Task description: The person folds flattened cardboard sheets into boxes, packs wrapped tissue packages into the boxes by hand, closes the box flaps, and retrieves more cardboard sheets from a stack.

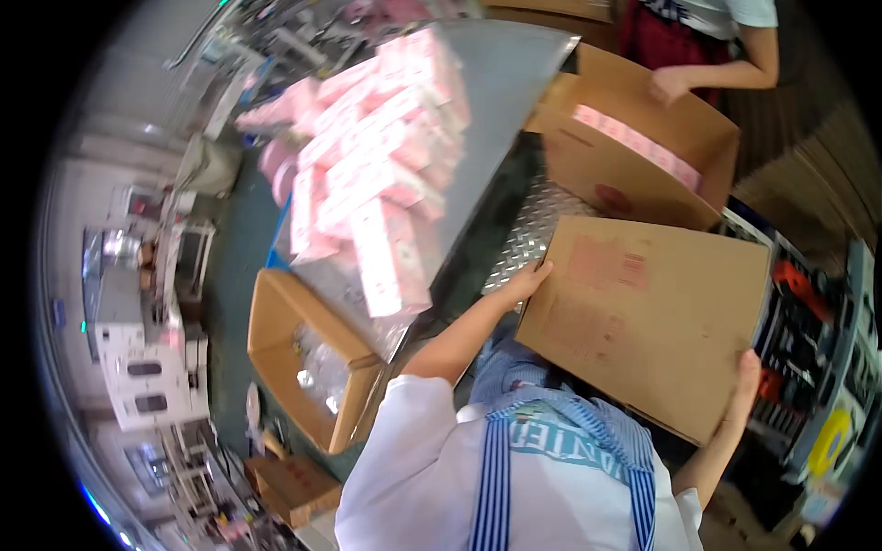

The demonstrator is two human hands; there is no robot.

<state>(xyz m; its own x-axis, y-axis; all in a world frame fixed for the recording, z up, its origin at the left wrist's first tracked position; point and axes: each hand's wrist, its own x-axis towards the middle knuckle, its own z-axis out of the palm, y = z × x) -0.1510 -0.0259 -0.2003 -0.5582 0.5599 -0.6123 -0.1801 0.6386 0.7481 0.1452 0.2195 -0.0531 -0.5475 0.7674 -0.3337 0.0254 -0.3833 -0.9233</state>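
Observation:
A brown cardboard box (680, 312) with reddish print is held between my two hands in front of my body. My left hand (530, 278) presses on its left side, with the thumb near the top edge. On the opposite side, my right hand (746, 381) grips the box near its lower right corner. Just beyond it stands an open cardboard carton (588, 161) with a row of pink-and-white packs (638, 147) inside. Part of each hand's fingers is hidden behind the held box.
Pink-and-white packs (386, 156) are piled on a metal table (501, 83) to the left. An open carton (303, 308) with clear plastic stands below it. Another person's hand (671, 84) is at the far carton. A machine with red parts (795, 285) stands right.

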